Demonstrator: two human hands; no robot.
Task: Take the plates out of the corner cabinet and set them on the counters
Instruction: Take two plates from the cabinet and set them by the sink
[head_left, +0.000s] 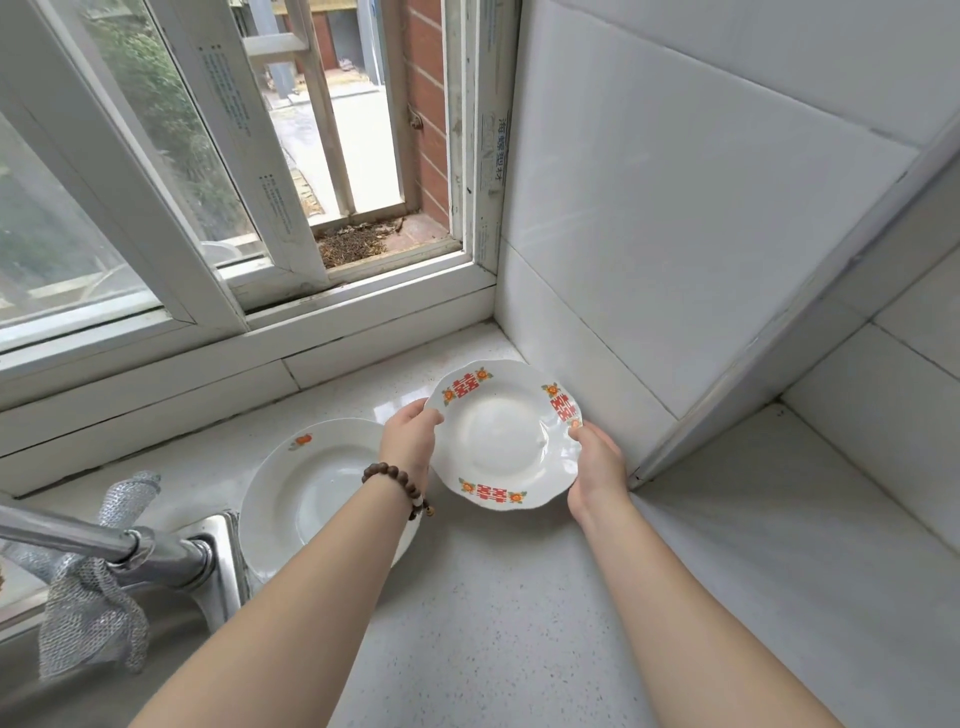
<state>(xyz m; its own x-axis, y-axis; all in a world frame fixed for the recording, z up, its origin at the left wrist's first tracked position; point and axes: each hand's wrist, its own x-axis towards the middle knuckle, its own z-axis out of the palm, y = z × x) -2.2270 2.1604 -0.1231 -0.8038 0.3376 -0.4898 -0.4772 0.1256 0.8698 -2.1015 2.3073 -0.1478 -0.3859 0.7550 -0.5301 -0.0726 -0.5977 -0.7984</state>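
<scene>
Forearms stretch forward side by side over the pale speckled desk (493, 613). My left hand (408, 436), with a brown bead bracelet (396, 479) at the wrist, pinches the left rim of a white plate with red and orange marks (501, 436), thumb on top and fingers curled below. My right hand (597, 462) grips the opposite rim the same way, its thumb pressed beside a red mark. I hold the plate low in the back corner of the desk, roughly level; I cannot tell whether its underside touches the surface.

The plate's far rim sits close to the tiled wall (675, 234) and near the ledge under the window (363, 156). A jutting wall corner (636, 475) stands just beside my right wrist. On the left, a second white plate (306, 488) lies flat on the desk, partly hidden by my left forearm; its left edge is just beside the sink rim (228, 551), where a steel faucet (130, 545) carries a silvery mesh cloth (88, 623). Bare desk runs toward me and off to the right along the wall.
</scene>
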